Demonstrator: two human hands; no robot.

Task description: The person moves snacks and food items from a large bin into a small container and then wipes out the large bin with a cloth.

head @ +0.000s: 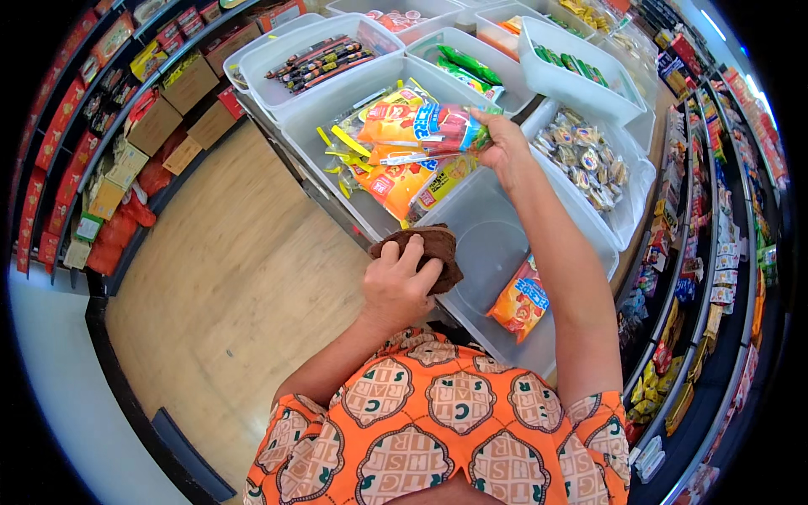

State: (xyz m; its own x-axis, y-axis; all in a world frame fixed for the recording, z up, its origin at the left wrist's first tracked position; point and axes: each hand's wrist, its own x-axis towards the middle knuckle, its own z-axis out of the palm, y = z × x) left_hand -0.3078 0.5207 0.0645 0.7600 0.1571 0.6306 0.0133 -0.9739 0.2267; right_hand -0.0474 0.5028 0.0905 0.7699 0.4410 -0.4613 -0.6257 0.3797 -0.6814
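Note:
My right hand grips the end of an orange and blue snack packet above a translucent plastic bin that holds several orange and yellow packets. My left hand is closed on a dark brown cloth at the bin's near edge. Nearer my body, another translucent bin has a similar orange packet lying inside it.
Around them stand bins of dark stick packets, green packets and small wrapped sweets. Stocked shelves curve along the left and right. Wooden-looking floor shows at the left.

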